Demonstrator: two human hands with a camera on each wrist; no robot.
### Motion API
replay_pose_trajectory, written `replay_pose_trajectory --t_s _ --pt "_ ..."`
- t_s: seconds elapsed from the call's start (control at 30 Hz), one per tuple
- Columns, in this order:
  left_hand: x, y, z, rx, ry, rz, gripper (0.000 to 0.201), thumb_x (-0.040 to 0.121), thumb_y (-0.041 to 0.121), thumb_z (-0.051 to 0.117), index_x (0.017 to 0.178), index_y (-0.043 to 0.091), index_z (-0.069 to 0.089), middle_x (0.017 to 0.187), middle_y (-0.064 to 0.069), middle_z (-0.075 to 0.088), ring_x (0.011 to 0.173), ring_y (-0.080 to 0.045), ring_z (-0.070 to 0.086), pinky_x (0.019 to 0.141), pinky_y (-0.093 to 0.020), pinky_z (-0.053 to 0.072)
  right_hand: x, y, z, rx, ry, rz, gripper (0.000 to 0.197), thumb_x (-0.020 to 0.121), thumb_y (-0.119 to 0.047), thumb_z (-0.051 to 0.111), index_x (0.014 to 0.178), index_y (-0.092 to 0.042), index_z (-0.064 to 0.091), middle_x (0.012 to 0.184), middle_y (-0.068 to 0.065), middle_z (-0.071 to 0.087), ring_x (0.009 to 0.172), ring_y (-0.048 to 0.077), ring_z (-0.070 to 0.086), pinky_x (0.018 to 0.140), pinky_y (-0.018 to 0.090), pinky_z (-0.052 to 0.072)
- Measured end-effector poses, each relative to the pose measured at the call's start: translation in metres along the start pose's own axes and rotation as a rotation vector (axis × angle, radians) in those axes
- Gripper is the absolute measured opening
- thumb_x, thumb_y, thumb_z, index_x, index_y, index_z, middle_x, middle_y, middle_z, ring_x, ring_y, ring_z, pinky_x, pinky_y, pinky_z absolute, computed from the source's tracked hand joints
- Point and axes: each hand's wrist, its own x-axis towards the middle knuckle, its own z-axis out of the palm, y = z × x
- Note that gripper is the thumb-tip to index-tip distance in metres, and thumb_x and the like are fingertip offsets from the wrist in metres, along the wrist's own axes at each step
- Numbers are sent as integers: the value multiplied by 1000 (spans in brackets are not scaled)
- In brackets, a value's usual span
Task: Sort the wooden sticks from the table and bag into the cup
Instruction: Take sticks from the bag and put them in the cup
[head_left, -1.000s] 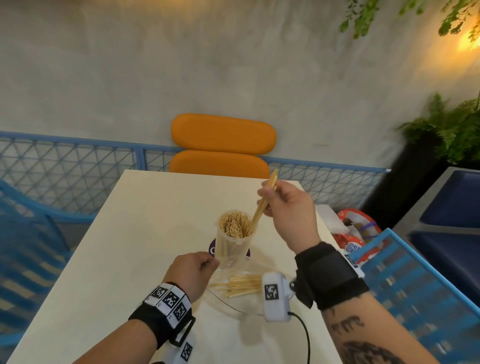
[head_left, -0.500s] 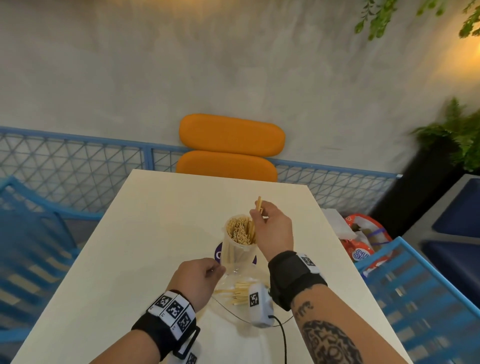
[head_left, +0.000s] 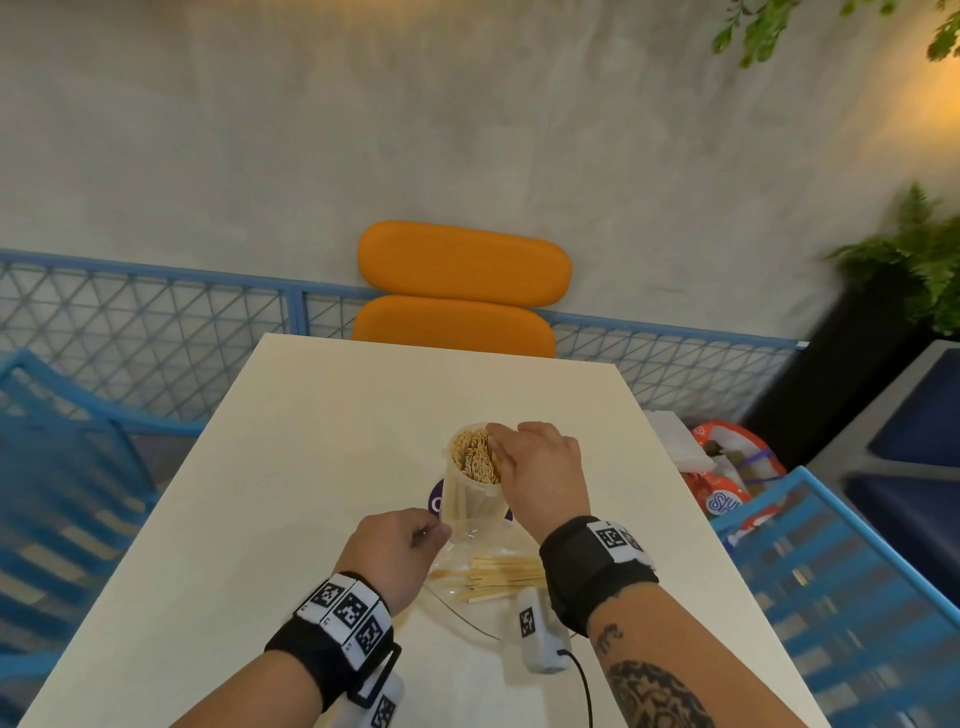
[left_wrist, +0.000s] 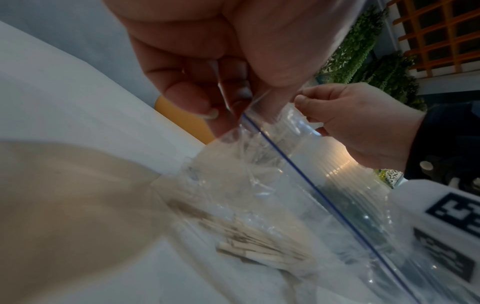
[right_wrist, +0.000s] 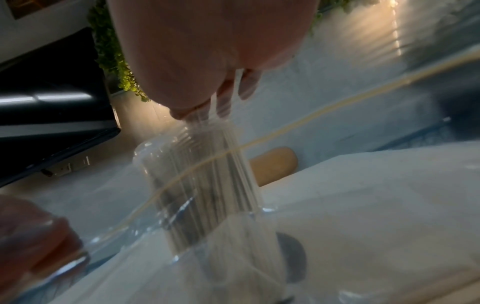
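Sticks (head_left: 474, 457) pack our clear cup (head_left: 470, 488), upright mid-desk (head_left: 291, 467); more sticks (head_left: 501, 577) lie in the zip bag (head_left: 467, 613) just in front of it. Our left hand (head_left: 397, 553) pinches the bag's top edge (the left wrist view shows this clearly). Right hand (head_left: 540, 473) rests its fingertips on the cup's sticks; we cannot tell whether it pinches any.

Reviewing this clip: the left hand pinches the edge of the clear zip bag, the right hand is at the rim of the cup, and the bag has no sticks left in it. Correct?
Not quite. The bag still holds wooden sticks, as the head and left wrist views show. The rest stands: left hand pinches the bag's edge, right hand is at the cup rim.
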Motion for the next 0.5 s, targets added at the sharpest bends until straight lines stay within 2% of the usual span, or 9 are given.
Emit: replay_pose_trajectory --t_s 0.07,0.13,0.2,0.27,0.37,0.43,0.5 --pt "0 1 0 10 -8 -7 35 96 49 56 64 36 56 62 9 59 59 -5 53 59 -22 40 -6 2 1 -32 -55 22 35 104 -32 44 133 -30 62 124 -6 69 138 19 41 101 41 29" --pt "-1 0 1 7 4 -9 37 96 48 57 61 35 55 58 9 56 57 -5 51 58 -22 39 -11 3 0 -25 -145 38 42 106 -37 33 145 -30 49 146 -12 52 149 16 22 110 41 22" --pt "-1 0 2 -1 19 -10 40 95 48 58 58 35 52 55 8 53 55 -5 49 58 -22 38 -17 4 0 1 -199 30 49 107 -39 25 154 -30 33 159 -14 32 153 13 9 116 40 15" --pt "-1 0 3 -4 22 -11 43 95 47 59 55 35 49 52 9 51 54 -5 48 57 -22 37 -23 5 0 11 -228 18 55 105 -45 17 158 -29 24 164 -13 21 153 11 1 120 40 11" --pt "-1 0 2 3 29 -8 44 95 48 59 55 34 49 52 8 50 54 -7 48 57 -23 37 -30 5 3 -38 -266 -22 68 98 -55 3 155 -30 31 163 -16 24 154 11 -2 122 41 8" --pt "-1 0 2 21 24 -2 40 95 48 58 58 34 51 56 8 53 57 -6 50 58 -22 38 -30 6 -1 -13 -208 -29 59 103 -51 11 156 -28 27 162 -14 26 154 13 0 121 43 13" --pt "-2 0 2 24 21 2 38 96 48 58 60 35 52 58 8 55 59 -5 51 59 -22 38 -29 5 -5 11 -168 -58 55 106 -45 19 158 -29 17 164 -13 20 154 13 1 119 42 14"
